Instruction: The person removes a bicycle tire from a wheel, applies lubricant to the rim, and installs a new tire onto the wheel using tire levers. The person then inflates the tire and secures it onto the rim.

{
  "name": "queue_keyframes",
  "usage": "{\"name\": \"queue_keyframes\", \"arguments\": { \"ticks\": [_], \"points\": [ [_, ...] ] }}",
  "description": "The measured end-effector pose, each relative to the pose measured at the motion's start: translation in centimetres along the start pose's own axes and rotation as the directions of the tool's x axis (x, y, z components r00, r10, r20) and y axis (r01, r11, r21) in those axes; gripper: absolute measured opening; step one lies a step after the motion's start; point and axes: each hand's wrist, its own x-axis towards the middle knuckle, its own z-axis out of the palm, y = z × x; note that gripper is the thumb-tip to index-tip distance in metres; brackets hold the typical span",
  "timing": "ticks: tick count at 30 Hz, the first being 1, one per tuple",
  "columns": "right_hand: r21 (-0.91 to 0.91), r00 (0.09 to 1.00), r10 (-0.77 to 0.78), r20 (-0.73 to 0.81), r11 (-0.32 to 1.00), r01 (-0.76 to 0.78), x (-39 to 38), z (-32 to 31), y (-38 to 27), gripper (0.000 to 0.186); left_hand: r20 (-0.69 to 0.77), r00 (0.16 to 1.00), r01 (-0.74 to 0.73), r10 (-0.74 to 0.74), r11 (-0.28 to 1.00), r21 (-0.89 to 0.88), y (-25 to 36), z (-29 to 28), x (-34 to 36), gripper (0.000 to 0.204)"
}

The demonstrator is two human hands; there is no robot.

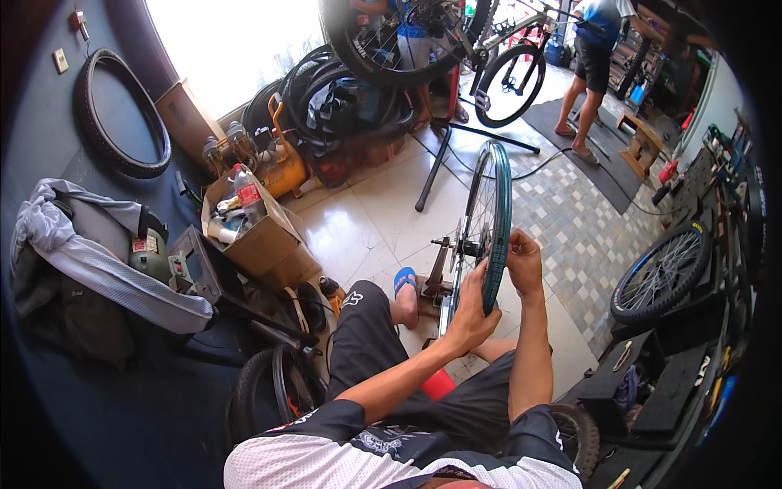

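A bicycle wheel [503, 187] with a dark teal outer band and thin spokes stands upright before me, seen nearly edge-on. Its hub [466, 247] sits at a metal wheel stand [430, 301] on the floor between my legs. My left hand [472, 316] is closed around the near lower part of the rim, thumb pointing up along it. On the wheel's right side, my right hand [525, 259] has its fingers curled and pinched together against the band. What lies between those fingertips is hidden.
A cardboard box [273, 248] with a bottle and an orange air compressor [281, 167] stand to the left. Ahead, a bicycle [423, 41] hangs on a repair stand [440, 155], and a person [593, 73] stands beyond. Another wheel [661, 273] leans among tools at right.
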Motion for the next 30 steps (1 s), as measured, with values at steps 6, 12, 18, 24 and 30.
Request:
{"name": "queue_keyframes", "arguments": {
  "ticks": [6,12,18,24,30],
  "points": [
    [0.082,0.999,0.034,-0.032,0.996,-0.031,-1.0,2.0,-1.6,0.006,-0.03,1.0,-0.003,0.004,0.999,0.032,0.2,0.0,-0.4,0.088],
    [0.064,0.998,0.038,-0.044,0.997,-0.035,-0.7,1.3,-1.3,0.004,-0.026,0.999,0.02,-0.02,1.0,0.011,0.1,0.5,-0.4,0.087],
    [0.009,0.997,0.025,-0.07,1.0,-0.025,-1.1,1.7,-1.2,0.003,0.013,0.996,0.083,-0.083,0.996,-0.023,-0.1,0.4,-0.4,0.088],
    [0.007,0.996,0.047,-0.081,0.999,-0.047,-1.5,2.2,-1.7,0.009,0.049,0.996,0.064,-0.068,0.995,0.082,-0.5,0.1,-0.5,0.088],
    [-0.022,0.966,0.172,-0.193,0.983,-0.18,-5.6,0.0,-1.5,0.021,0.219,0.972,0.045,-0.083,0.984,0.173,0.5,-4.0,-0.3,0.103]
  ]
}}
